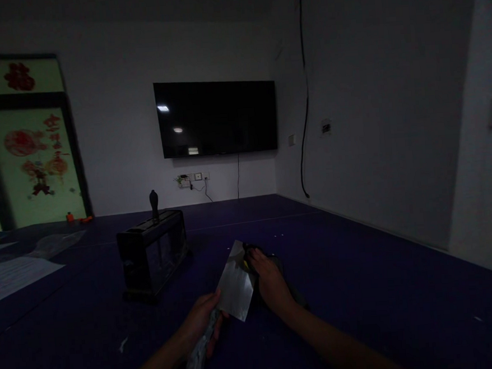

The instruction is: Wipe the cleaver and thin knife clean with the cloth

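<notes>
My left hand (pixel 205 318) is closed round the handle of a cleaver (pixel 237 283). Clear crinkled plastic wraps that handle (pixel 198 357). The broad, shiny blade slants up and away from me. On the blade's far right side, my right hand (pixel 269 275) is closed over a dark object (pixel 248 252) with a yellow patch, its kind mostly hidden by the fingers and the gloom. Left of the hands stands a black knife block (pixel 150 256) with see-through sides, and one dark handle (pixel 153 204) sticks up from its top.
The hands are above a dark blue-purple surface (pixel 356 311) with small white scraps on it. Paper sheets (pixel 16 276) and clear plastic film (pixel 58 242) lie at the left. Orange items (pixel 79 218) sit by the door. A television (pixel 216 117) hangs on the far wall.
</notes>
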Tool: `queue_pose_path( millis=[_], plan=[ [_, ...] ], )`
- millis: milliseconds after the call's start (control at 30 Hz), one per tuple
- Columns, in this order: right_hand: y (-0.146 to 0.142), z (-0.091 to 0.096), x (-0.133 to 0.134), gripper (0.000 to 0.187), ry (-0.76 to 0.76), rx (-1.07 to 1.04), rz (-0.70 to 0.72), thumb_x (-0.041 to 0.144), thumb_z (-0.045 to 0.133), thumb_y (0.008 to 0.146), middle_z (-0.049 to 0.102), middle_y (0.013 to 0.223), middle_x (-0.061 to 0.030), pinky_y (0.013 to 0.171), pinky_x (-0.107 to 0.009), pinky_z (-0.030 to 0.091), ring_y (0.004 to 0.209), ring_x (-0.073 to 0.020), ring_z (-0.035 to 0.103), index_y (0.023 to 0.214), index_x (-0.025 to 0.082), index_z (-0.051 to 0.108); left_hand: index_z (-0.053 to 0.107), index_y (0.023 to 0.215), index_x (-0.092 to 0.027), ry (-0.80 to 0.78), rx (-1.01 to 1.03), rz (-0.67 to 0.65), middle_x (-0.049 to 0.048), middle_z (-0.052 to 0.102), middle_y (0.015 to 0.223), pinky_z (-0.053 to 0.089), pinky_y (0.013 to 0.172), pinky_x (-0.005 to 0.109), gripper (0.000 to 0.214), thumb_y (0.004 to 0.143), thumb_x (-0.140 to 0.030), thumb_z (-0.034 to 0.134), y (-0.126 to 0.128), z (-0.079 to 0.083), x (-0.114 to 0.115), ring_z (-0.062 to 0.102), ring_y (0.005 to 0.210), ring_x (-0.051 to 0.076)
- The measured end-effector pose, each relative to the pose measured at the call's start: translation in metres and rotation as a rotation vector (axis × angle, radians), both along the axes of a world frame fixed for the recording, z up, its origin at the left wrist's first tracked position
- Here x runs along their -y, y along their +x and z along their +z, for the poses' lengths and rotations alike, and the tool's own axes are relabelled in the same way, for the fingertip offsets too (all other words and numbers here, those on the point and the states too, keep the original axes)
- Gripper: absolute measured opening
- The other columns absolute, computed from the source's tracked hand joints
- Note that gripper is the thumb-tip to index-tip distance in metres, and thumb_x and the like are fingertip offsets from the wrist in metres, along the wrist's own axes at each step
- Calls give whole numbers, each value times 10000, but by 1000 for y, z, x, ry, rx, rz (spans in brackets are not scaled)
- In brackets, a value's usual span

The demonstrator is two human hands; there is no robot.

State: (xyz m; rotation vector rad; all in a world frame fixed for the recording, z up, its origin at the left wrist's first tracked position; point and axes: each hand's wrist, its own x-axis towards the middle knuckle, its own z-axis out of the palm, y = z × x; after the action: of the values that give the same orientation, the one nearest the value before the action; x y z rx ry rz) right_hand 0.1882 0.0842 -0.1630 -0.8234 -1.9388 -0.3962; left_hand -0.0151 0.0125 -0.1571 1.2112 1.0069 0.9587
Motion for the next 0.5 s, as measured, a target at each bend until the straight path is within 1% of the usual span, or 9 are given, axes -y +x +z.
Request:
queue_pose_path(
  millis=[133,233,367,500],
  plan=[
    [-1,1,3,612,24,39,14,-36,297,666,534,1241,-82,981,-427,389,1217,-185,406,1199,154,531,560,701,-130,2,26,39,-42,445,317,228,239,179,545,677,-667,468,0,-2,0,365,207,96],
    [-3,5,9,549,79,84,46,-25,297,694,575,1190,-86,959,-422,409,1172,-181,461,1123,157,586,566,721,-124,1,56,72,-42,449,319,232,230,183,576,656,-688,474,0,-3,0,360,201,99],
    [-6,9,20,443,172,178,155,12,319,747,613,1131,-91,919,-390,447,1099,-178,529,1018,163,635,555,696,-125,2,82,91,-33,455,318,239,221,188,585,634,-702,483,0,-4,0,367,203,105],
    [-9,11,31,392,204,240,256,51,347,772,628,1104,-94,916,-333,454,1081,-164,544,1026,159,625,541,690,-137,1,77,104,-40,448,322,233,233,180,594,621,-724,472,0,-3,0,371,207,102]
  ],
)
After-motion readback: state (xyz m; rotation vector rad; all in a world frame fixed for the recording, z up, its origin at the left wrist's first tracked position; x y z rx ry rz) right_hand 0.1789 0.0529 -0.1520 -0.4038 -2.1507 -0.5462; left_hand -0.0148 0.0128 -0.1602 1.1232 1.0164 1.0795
